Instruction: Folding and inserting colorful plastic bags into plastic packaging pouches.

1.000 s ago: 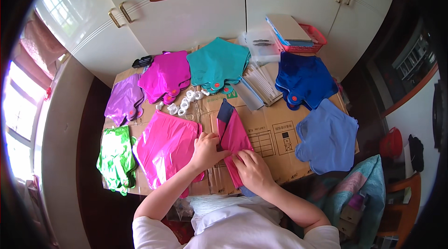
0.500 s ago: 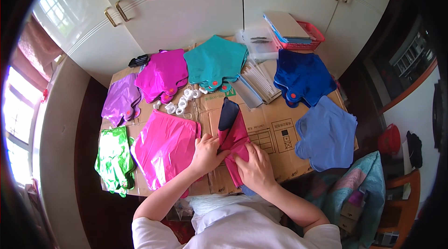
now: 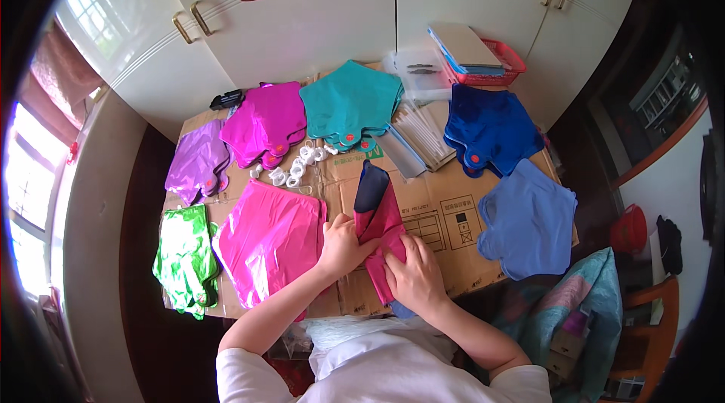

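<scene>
Folded pink piece (image 3: 384,220): on the cardboard (image 3: 343,203), mid-sheet, under both hands; navy end (image 3: 371,189) points to 12, a shade toward 11.
Long axis: roughly 12 to 6, narrow.
Left hand (image 3: 346,247): at 9 of the piece, fingers curled, thumb laid on film; pinch or mere press, hard to tell.
Right hand (image 3: 414,271): at 4, half closed, bunched film between thumb and fingers.
In the way: both hands mask the piece's middle.
Around: pink stack (image 3: 268,240) at 9, white rings (image 3: 298,169) near 10–11, teal stack (image 3: 353,101) at 12, dark blue stack (image 3: 495,127) 1–2, pale blue stack (image 3: 526,222) 3.
</scene>
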{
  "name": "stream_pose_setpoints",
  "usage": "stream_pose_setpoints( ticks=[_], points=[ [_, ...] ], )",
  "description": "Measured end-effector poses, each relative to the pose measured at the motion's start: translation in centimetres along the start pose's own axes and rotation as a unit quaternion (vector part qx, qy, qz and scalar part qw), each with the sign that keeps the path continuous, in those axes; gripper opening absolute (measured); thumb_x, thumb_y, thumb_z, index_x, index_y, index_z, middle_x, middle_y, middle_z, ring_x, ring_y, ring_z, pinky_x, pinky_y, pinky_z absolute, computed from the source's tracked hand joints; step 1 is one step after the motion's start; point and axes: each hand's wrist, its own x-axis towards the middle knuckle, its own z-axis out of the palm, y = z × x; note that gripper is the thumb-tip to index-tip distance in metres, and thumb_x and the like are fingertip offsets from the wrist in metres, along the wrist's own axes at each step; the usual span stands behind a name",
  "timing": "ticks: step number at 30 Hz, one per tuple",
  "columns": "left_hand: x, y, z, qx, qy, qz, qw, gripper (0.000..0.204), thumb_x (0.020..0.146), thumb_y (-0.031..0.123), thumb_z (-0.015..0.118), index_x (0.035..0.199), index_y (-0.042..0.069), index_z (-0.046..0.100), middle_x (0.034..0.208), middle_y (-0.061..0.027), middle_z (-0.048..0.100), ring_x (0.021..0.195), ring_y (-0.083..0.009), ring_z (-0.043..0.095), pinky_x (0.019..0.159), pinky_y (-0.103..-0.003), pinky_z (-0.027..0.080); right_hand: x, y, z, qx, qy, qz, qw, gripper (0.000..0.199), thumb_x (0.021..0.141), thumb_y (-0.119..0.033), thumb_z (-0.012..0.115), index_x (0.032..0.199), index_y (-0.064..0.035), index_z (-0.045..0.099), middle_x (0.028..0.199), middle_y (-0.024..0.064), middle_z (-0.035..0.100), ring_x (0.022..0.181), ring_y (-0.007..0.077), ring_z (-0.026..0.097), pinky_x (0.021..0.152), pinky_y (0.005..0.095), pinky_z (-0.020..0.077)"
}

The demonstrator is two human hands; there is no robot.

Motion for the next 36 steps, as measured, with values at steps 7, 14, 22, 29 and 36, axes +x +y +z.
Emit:
stream_pose_setpoints(
  ticks=[7,14,22,29,36],
  points=[
    [-0.5,0.0,-0.8,-0.024,-0.019,0.02,0.999,0.036,0.068,0.026,0.079,0.096,0.008,0.065,0.094,-0.0094,0.062,0.094,-0.0301,0.053,0.084,-0.044,0.038,0.1,-0.2,-0.1,-0.015,0.022,0.018,0.999,0.026,0.076,-0.018,0.065,0.1,-0.0088,0.065,0.119,0.0252,0.048,0.111,0.0385,0.048,0.094,0.0456,0.0427],
    [-0.8,0.3,-1.3,0.01,0.017,0.11,0.994,0.027,0.068,0.021,0.079,0.084,0.006,0.064,0.084,-0.008,0.062,0.085,-0.0287,0.054,0.078,-0.042,0.04,0.1,-0.1,-0.4,-0.039,0.014,0.0,0.999,0.023,0.074,-0.019,0.065,0.095,-0.0108,0.065,0.12,0.023,0.051,0.11,0.0349,0.05,0.088,0.0424,0.0435],
    [-1.0,-0.8,-0.9,0.02,0.0,0.064,0.998,0.028,0.069,0.024,0.077,0.063,0.003,0.06,0.074,-0.008,0.059,0.081,-0.0266,0.054,0.074,-0.041,0.04,0.1,-0.1,-0.2,-0.035,0.008,0.01,0.999,0.028,0.074,-0.02,0.063,0.101,-0.0128,0.064,0.124,0.0201,0.05,0.114,0.0349,0.047,0.089,0.0437,0.0415],
    [-0.9,-0.4,-2.2,0.0,-0.073,0.01,0.997,0.031,0.069,0.024,0.075,0.056,0.004,0.055,0.068,-0.0067,0.056,0.076,-0.0253,0.057,0.066,-0.039,0.041,0.0,0.0,-0.2,-0.034,0.004,0.014,0.999,0.027,0.074,-0.021,0.063,0.1,-0.0125,0.065,0.124,0.0202,0.049,0.114,0.0344,0.046,0.089,0.044,0.041],
    [-1.0,0.6,-2.5,0.084,-0.015,0.207,0.975,0.017,0.064,0.016,0.069,0.076,0.007,0.06,0.072,-0.0045,0.055,0.074,-0.0226,0.057,0.066,-0.036,0.044,0.2,0.0,-0.3,-0.028,0.029,0.002,0.999,0.025,0.073,-0.021,0.063,0.097,-0.0145,0.065,0.116,0.0193,0.054,0.109,0.0345,0.049,0.088,0.0442,0.0407]
  ],
)
